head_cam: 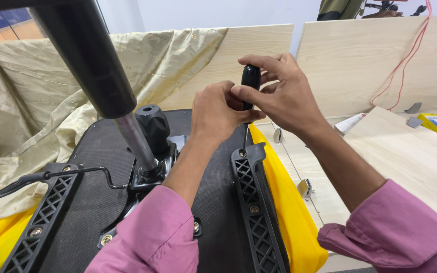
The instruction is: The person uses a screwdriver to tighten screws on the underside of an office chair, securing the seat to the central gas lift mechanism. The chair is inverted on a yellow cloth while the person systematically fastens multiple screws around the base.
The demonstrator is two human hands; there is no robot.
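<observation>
We see a screwdriver with a glossy black plastic handle, matt black plastic brackets, a shiny metal rod, brassy metal screws, sheeny beige cloth, smooth yellow cloth, and pale matt wood-grain boards.

Both hands hide the screwdriver shaft (tip barely visible).
</observation>
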